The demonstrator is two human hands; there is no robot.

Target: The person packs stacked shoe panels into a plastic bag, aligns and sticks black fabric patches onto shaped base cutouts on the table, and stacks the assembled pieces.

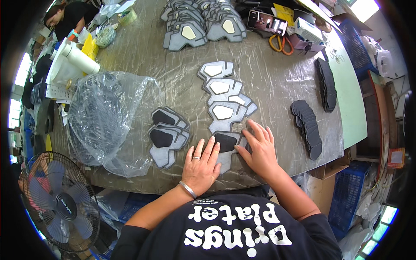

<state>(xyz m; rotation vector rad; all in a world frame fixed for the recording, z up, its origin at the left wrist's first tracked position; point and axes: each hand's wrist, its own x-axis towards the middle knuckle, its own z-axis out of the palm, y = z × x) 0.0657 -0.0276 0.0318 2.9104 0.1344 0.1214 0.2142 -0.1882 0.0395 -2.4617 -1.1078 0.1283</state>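
Observation:
In front of me lies a grey, angular cut piece with a black patch [226, 141]. My left hand [200, 167] rests flat along its left edge, fingers stretched out. On the other side my right hand [261, 149] has its fingers apart, the thumb touching the piece's right edge. Just beyond, a staggered column of grey pieces with white patches [222, 111] runs away from me. To the left of my hands sits a small overlapping stack of grey pieces with black patches [163, 138]. Part of the nearest piece is hidden under my fingers.
Rows of similar pieces [188, 33] stand at the far side. Two fanned stacks of black pieces [307, 128] lie right. A clear plastic bag [110, 123] covers the left. Scissors [281, 44], a phone [267, 23], a fan [63, 203] and another person [78, 19] are around.

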